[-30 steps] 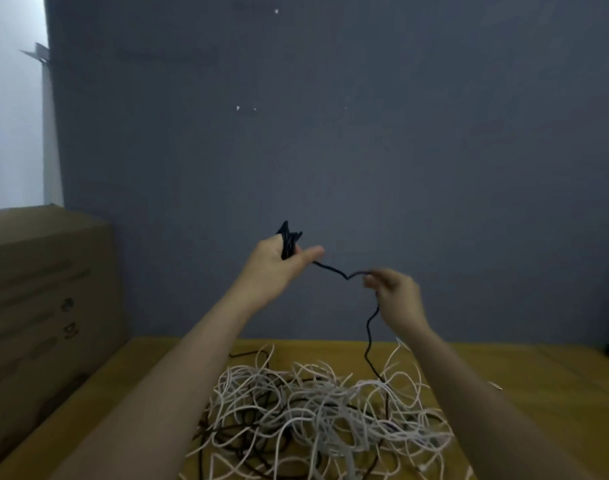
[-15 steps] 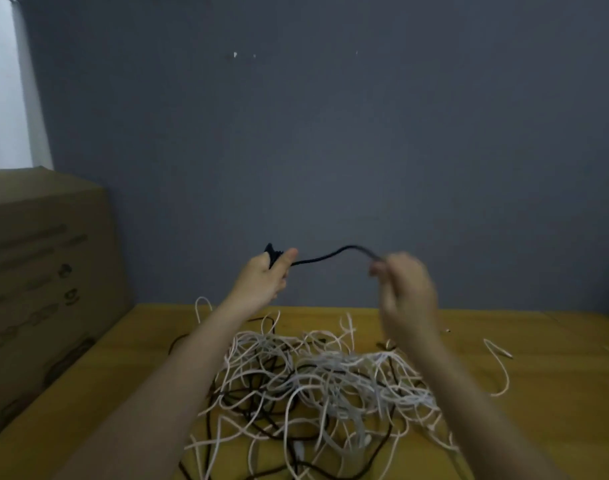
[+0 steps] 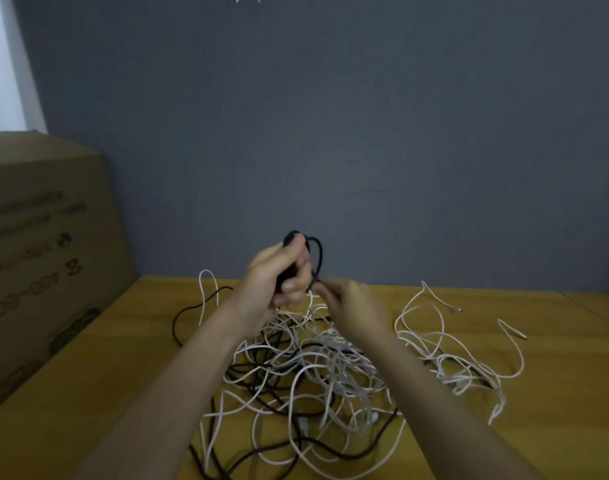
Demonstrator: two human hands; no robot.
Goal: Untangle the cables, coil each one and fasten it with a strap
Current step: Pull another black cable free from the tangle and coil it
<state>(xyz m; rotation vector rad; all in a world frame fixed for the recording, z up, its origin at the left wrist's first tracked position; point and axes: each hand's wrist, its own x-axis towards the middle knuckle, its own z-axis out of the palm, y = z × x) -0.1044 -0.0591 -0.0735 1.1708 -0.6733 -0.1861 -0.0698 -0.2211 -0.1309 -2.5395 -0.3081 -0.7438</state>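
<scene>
My left hand (image 3: 279, 271) grips a small coiled bundle of black cable (image 3: 291, 239), raised above the table. A loop of that black cable (image 3: 318, 258) arcs from the bundle down to my right hand (image 3: 351, 303), which pinches it just right of the left hand; the right hand is blurred. Below both hands lies a tangled heap of white cables (image 3: 330, 368) with black cables (image 3: 261, 372) woven through it.
The heap sits on a yellow wooden table (image 3: 573, 393) against a grey wall. A large cardboard box (image 3: 43, 244) stands on the table's left side. Loose white cable ends (image 3: 510, 330) trail to the right.
My right hand has moved left, close to the left hand, bringing the black cable round into a loop at the bundle. The view has tilted down, showing more of the heap.
</scene>
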